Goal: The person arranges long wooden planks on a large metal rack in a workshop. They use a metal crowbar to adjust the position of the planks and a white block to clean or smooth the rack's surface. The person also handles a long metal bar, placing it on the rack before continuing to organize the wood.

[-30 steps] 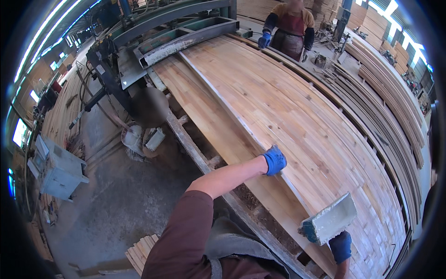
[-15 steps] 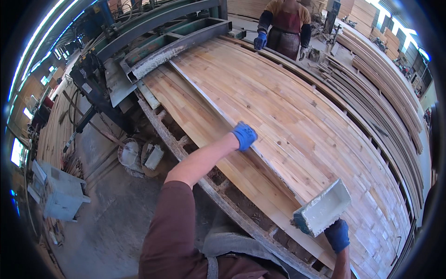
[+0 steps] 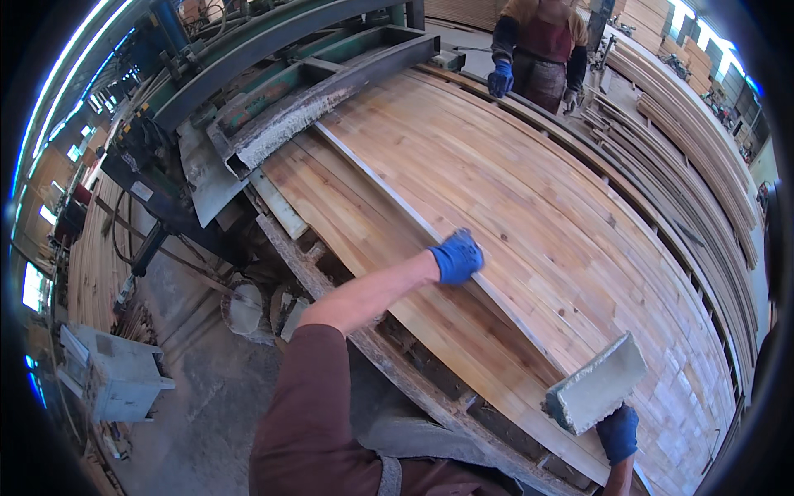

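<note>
My left hand [image 3: 457, 256], in a blue glove, is closed on the raised, pale edge of a long wooden board [image 3: 389, 194]. This edge runs diagonally across a wide surface of joined wooden boards [image 3: 513, 223]. At the lower right, my right hand [image 3: 619, 432], also gloved in blue, grips an oblong trough-like glue container [image 3: 600, 384] from its near side. White glue coats its inside and rim, and it is tilted above the boards close to the raised edge's near end. The right fingers are partly hidden behind the container.
A green metal press frame [image 3: 331, 87] crosses the far left end of the boards. Another person [image 3: 542, 54] in an apron stands across. Timber stacks [image 3: 695, 157] line the right. A bucket [image 3: 246, 310] and a grey stool-like box [image 3: 120, 376] stand on the left floor.
The whole view has shifted, so the boards, press and both hands appear farther right and lower. My left hand stays at the board edge, and my right still holds the glue container.
</note>
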### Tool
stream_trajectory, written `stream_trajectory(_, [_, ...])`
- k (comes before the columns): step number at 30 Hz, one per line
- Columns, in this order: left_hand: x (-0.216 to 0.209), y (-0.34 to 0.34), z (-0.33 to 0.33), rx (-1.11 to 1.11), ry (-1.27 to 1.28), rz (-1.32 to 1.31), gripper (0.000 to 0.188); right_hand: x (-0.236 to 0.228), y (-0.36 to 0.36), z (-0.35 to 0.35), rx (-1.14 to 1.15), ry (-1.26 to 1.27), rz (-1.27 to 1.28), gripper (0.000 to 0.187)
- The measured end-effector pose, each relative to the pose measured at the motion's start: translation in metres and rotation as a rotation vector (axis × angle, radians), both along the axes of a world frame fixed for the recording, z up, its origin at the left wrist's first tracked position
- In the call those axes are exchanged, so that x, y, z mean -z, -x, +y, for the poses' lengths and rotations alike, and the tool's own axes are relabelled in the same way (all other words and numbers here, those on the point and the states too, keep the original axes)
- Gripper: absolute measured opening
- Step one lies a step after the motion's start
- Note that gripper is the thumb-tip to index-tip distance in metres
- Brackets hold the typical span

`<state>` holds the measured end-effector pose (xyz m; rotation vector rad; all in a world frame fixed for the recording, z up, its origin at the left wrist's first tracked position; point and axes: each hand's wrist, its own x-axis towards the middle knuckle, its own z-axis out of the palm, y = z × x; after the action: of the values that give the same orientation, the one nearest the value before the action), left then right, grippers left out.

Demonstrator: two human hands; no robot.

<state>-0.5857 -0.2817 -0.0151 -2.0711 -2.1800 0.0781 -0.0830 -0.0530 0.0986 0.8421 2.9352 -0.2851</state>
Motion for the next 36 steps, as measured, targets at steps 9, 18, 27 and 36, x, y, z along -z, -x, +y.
stream_trajectory(9, [0.025, -0.125, 0.039, 0.142, -0.185, -0.102, 0.017, 0.009, -0.02, 0.016, -0.107, -0.133, -0.073, 0.019])
stream_trajectory(18, [0.018, -0.095, 0.027, 0.039, -0.123, -0.218, 0.017, 0.005, 0.045, -0.006, -0.166, -0.037, -0.092, 0.02])
stream_trajectory(27, [-0.007, 0.134, -0.096, -0.241, 0.045, 0.044, 0.018, -0.007, 0.139, -0.058, -0.007, 0.038, -0.061, 0.024])
stream_trajectory(36, [-0.027, 0.23, -0.206, -0.476, -0.614, -0.148, 0.045, 0.023, 0.31, -0.092, -0.098, 0.191, 0.081, 0.012])
